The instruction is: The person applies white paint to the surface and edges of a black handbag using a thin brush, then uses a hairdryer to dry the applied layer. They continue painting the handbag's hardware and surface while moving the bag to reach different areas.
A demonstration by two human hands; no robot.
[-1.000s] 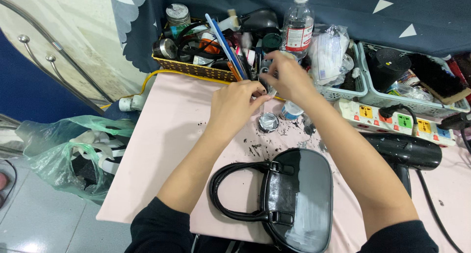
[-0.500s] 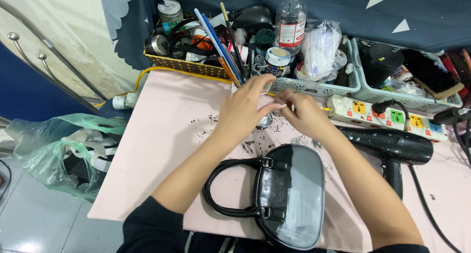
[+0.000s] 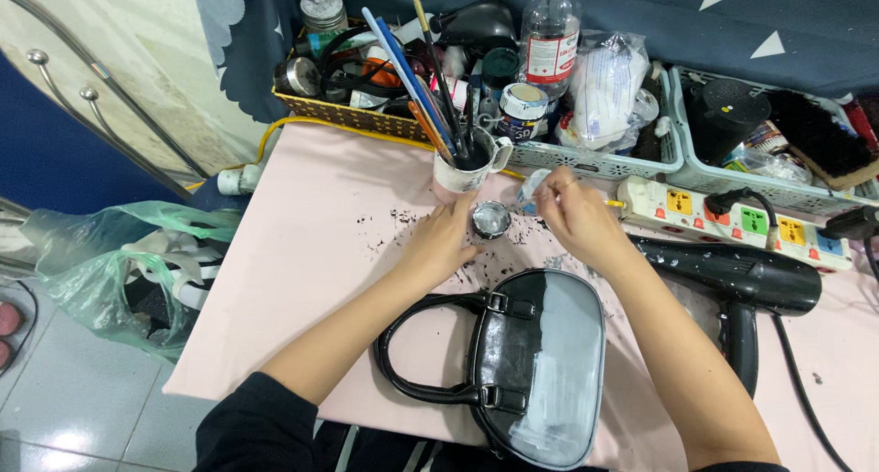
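My left hand (image 3: pixel 444 243) rests on the pink table (image 3: pixel 320 252), fingertips against a small round tin (image 3: pixel 492 220) with silvery-white paint inside. My right hand (image 3: pixel 577 217) is just right of the tin. It pinches a small pale piece (image 3: pixel 531 188), perhaps the tin's lid, and a thin yellow stick (image 3: pixel 612 204) pokes out behind its fingers. In front of both hands lies a black handbag (image 3: pixel 540 362), its side partly coated in grey-white paint. Black flecks are scattered on the table around the tin.
A mug of brushes (image 3: pixel 462 172) stands just behind the tin. Baskets (image 3: pixel 586 165) of jars, a clear bottle (image 3: pixel 548 32) and bags line the back. A power strip (image 3: pixel 732 217) and black hair dryer (image 3: pixel 742 275) lie on the right. A plastic bag (image 3: pixel 101 261) hangs off the left edge.
Both hands were joined over the tin half a second ago. They have now parted: the left stays by the tin and the right has lifted away with the pale piece.
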